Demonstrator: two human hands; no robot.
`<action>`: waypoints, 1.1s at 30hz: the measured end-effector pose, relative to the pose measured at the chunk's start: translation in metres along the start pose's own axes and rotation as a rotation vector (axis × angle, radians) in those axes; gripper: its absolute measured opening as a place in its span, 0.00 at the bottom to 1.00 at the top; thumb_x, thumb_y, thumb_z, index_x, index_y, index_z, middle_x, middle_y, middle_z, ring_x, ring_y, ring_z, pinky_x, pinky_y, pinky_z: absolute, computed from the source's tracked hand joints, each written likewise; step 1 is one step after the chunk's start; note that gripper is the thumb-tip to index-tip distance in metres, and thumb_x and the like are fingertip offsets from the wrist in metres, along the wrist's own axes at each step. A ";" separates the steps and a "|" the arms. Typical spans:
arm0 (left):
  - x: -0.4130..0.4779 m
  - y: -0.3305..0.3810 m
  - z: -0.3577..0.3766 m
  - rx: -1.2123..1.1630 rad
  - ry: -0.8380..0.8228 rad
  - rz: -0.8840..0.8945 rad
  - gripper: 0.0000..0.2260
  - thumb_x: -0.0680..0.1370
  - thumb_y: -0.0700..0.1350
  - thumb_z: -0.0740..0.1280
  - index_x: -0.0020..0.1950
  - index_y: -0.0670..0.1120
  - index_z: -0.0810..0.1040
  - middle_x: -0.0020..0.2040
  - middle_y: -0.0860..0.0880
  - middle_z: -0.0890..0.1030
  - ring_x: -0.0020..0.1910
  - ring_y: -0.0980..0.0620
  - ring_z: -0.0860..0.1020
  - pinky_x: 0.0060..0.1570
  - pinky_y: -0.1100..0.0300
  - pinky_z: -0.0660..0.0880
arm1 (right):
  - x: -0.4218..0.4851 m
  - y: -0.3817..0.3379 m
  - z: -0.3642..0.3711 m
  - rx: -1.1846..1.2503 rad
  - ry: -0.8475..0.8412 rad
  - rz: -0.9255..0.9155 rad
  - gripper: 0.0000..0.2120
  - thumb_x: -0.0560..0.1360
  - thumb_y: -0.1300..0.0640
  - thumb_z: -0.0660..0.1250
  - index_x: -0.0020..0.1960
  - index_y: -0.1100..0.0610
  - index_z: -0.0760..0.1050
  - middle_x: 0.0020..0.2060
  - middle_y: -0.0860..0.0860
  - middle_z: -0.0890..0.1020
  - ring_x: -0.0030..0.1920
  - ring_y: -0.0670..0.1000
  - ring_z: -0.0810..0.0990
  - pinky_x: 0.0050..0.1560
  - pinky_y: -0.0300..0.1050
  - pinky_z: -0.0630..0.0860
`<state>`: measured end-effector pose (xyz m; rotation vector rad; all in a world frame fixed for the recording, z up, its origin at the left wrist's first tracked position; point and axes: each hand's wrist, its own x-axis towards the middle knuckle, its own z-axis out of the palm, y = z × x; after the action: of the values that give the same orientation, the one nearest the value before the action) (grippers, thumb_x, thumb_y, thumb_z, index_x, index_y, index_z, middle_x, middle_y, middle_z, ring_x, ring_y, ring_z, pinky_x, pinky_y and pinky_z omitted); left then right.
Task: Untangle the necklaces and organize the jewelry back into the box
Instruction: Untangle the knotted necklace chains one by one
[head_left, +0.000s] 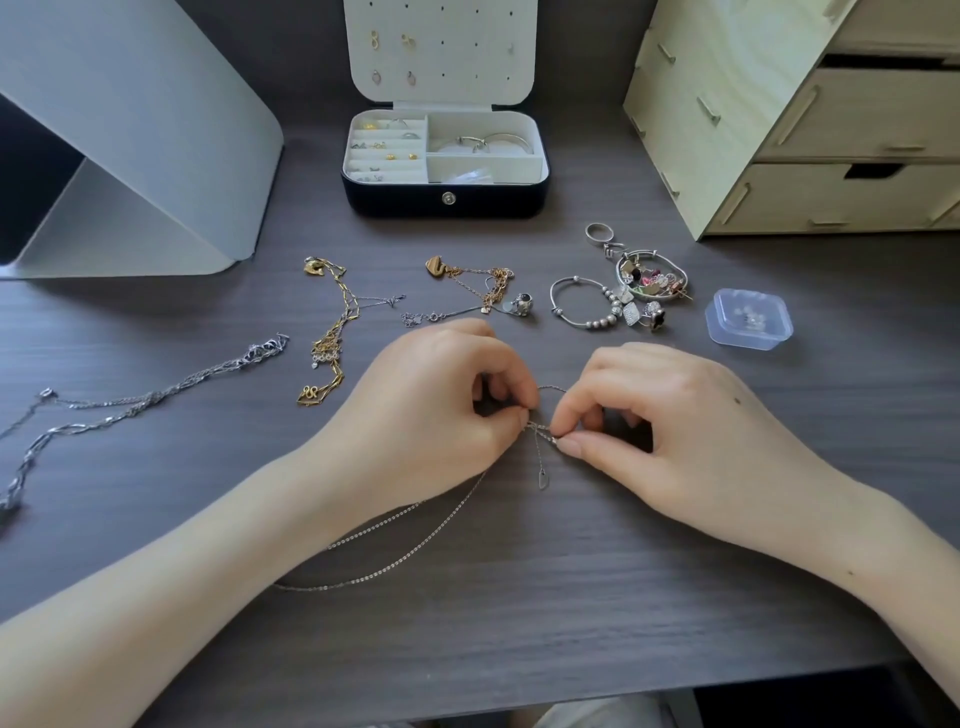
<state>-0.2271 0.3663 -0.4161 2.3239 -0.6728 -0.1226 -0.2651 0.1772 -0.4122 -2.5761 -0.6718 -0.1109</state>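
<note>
A thin silver necklace (405, 525) lies on the dark desk in front of me, its chain trailing down to the left. My left hand (441, 395) and my right hand (670, 415) both pinch its knotted part between thumb and forefinger, a small pendant hanging below. The open jewelry box (540, 179) stands at the back centre, with rings, earrings and bangles in its compartments. A gold necklace (330, 332), a rose-gold tangle with a heart (475, 283) and a chunky silver chain (130, 405) lie loose on the desk.
A heap of bracelets, rings and charms (628, 286) sits right of centre, beside a small clear plastic case (748, 317). A wooden drawer unit (810, 119) stands at the back right and a grey folded stand (130, 156) at the back left.
</note>
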 end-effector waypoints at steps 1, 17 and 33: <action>0.000 0.000 0.000 -0.005 0.001 0.000 0.06 0.65 0.48 0.65 0.38 0.55 0.81 0.35 0.57 0.74 0.37 0.60 0.71 0.35 0.73 0.65 | 0.000 0.001 0.000 0.014 -0.001 0.003 0.06 0.70 0.48 0.63 0.41 0.47 0.77 0.33 0.39 0.71 0.36 0.39 0.67 0.39 0.35 0.64; -0.014 0.000 -0.007 0.141 0.020 0.304 0.12 0.70 0.40 0.65 0.44 0.55 0.84 0.43 0.56 0.78 0.39 0.53 0.73 0.41 0.60 0.68 | 0.012 0.007 -0.004 -0.132 0.012 0.020 0.06 0.69 0.49 0.65 0.40 0.50 0.78 0.35 0.41 0.70 0.39 0.47 0.69 0.36 0.46 0.68; -0.028 -0.004 -0.006 0.644 -0.028 0.602 0.15 0.76 0.46 0.61 0.62 0.53 0.78 0.49 0.51 0.79 0.45 0.44 0.75 0.42 0.53 0.63 | 0.001 0.014 -0.011 0.037 -0.098 -0.057 0.05 0.75 0.46 0.54 0.42 0.44 0.66 0.39 0.41 0.71 0.41 0.40 0.66 0.45 0.33 0.64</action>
<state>-0.2484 0.3862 -0.4172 2.5767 -1.5730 0.3915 -0.2570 0.1613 -0.4083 -2.5411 -0.7765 0.0099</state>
